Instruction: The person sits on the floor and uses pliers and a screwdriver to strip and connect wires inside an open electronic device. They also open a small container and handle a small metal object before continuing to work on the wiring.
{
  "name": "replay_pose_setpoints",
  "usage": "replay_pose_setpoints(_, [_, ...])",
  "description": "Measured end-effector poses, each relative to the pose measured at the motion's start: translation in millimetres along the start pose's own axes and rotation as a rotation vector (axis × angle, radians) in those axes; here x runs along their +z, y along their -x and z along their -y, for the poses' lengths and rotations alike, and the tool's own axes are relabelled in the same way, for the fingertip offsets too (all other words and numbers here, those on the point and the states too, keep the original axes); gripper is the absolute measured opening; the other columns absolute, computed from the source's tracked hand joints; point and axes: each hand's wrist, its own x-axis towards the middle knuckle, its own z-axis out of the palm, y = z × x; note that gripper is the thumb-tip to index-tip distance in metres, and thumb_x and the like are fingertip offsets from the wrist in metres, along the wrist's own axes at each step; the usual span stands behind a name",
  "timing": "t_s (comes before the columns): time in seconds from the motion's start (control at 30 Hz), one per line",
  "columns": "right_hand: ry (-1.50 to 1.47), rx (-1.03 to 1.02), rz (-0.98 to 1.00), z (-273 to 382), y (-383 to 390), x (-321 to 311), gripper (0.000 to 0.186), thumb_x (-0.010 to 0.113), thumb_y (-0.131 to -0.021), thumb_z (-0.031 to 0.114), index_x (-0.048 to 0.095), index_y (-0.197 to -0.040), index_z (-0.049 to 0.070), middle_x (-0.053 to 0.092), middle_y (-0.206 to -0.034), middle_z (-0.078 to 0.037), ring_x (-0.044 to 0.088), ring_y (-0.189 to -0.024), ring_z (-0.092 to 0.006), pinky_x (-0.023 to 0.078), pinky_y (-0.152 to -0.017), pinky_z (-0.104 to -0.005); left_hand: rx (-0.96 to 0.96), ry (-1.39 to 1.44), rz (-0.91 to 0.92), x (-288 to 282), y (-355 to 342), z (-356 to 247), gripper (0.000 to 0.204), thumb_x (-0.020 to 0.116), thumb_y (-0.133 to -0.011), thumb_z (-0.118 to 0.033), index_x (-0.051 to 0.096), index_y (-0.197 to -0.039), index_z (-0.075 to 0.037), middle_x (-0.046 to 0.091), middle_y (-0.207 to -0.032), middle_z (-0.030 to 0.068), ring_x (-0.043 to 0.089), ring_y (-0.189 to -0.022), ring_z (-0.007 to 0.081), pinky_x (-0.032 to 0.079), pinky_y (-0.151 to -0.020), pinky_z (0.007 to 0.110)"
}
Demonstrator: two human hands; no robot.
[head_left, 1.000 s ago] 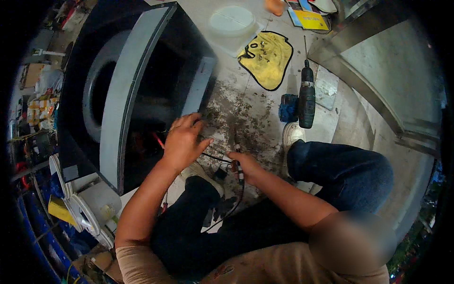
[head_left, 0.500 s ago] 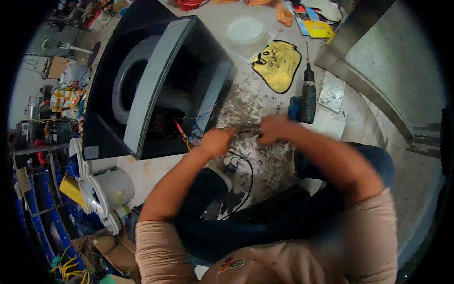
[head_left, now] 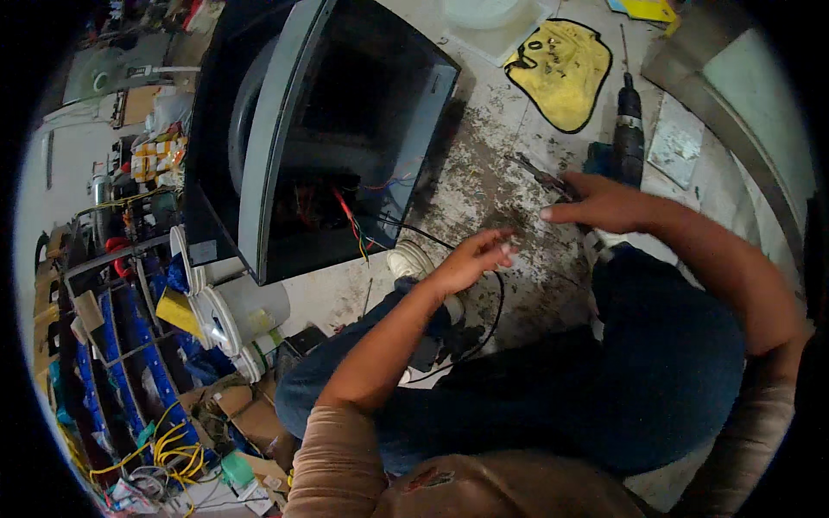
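A person sits on a stained concrete floor (head_left: 484, 186) beside an opened appliance cabinet (head_left: 345, 129), both hands now drawn clear of its dark cavity, where half a second earlier they met close together over the same patch of floor. The right hand (head_left: 604, 203) has swung out toward the floor's right side and closes around a slim metal hand tool (head_left: 540, 173), its tip pointing up and left; what kind of tool it is cannot be made out. The left hand (head_left: 475, 257) hovers loosely curled, fingers half bent, holding nothing that shows, just above a black cable (head_left: 432, 237) that trails from the cabinet's lower corner across the floor. The hands parting suggests the work has shifted from the wiring to the tool. Red, yellow and blue wires (head_left: 354, 220) hang in shadow inside the cabinet, their ends lost. A cordless drill (head_left: 626, 129) lies near the right hand, partly hidden behind it, beside a yellow cloth (head_left: 566, 73).
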Motion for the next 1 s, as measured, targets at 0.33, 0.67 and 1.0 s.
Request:
replay_pose_setpoints(0.33, [0.123, -0.148, -0.204, -34.3, -70.1, 55.8, 0.108, 0.073, -0.066, 0.046, 0.02, -0.131, -0.021, 0.047, -0.118, -0.037, 0.049, -0.112, -0.0456, 0.043, -0.094, -0.0439, 0.006, 0.694, -0.338, 18.2, -64.4, -19.9, 0.029, 0.052, -0.095, -0.022, 0.047, -0.119, -0.006, 0.064, -0.102, 0.0068, 0.063, -0.089, 0.0176, 0.051, -0.073, 0.029])
replay_pose_setpoints(0.67, [0.06, -0.291, -0.182, -29.8, -61.8, 47.2, 0.075, 0.07, -0.074, 0.03, 0.036, -0.131, -0.004, 0.051, -0.115, -0.022, 0.053, -0.105, -0.0332, 0.045, -0.089, -0.0415, -0.104, 0.827, -0.434, 3.3, -128.0, 63.4, 0.017, 0.051, -0.094, -0.017, 0.053, -0.108, -0.008, 0.061, -0.093, 0.0028, 0.055, -0.075, 0.0121, 0.044, -0.056, 0.027])
replay_pose_setpoints(1.0, [-0.145, -0.286, -0.131, -20.4, -59.1, 43.7, 0.063, 0.07, -0.077, 0.023, 0.041, -0.129, 0.001, 0.057, -0.104, -0.012, 0.059, -0.083, -0.0221, 0.049, -0.073, -0.0346, 0.046, 0.323, -0.548, 12.7, -156.5, 107.5, 0.029, 0.058, -0.09, -0.027, 0.058, -0.104, -0.002, 0.063, -0.094, 0.0104, 0.061, -0.081, 0.0258, 0.049, -0.069, 0.037])
